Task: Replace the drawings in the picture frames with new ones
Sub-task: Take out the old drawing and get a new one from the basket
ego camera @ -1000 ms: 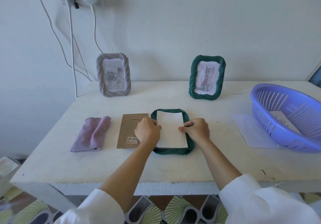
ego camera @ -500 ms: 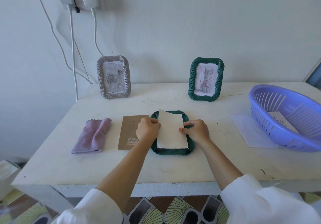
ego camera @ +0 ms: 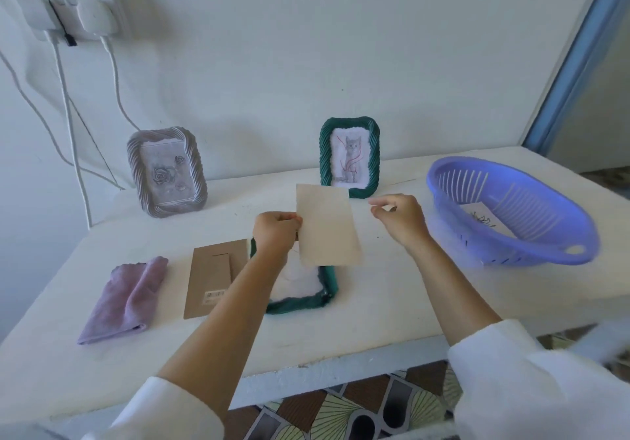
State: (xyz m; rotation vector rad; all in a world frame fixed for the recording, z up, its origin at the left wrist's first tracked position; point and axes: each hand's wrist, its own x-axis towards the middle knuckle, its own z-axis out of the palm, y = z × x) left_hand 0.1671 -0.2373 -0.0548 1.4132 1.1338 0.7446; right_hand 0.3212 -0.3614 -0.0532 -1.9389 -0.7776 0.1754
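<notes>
Sheet: a plain off-white paper sheet (ego camera: 327, 226), blank on the side facing the camera, was held tilted in the air above the middle of the white table (ego camera: 341, 323), its left edge pinched.
Left hand: the left hand (ego camera: 276, 231) had thumb and fingers clamped on the sheet's left edge, forearm reaching in from the near side.
Right hand: the right hand (ego camera: 399, 218) hovered just right of the sheet, apart from it, thumb and forefinger close together and gripping nothing.
Open frame: a dark green frame (ego camera: 324, 286) with a ribbed border lay flat under the sheet, its white inner recess showing, partly hidden by the left forearm.
Backing: a brown cardboard backing board (ego camera: 213, 276) with a barcode label lay flat just left of the open frame.
Standing frames: a grey frame (ego camera: 167, 171) with a rose drawing stood far left against the wall; a second green frame (ego camera: 349, 156) with a cat drawing marked in red stood far centre.
Basket: a purple plastic basket (ego camera: 511, 211) sat at the right, a scribbled paper (ego camera: 480, 216) inside it.
Cloth: a folded lilac cloth (ego camera: 126, 299) lay at the near left.
</notes>
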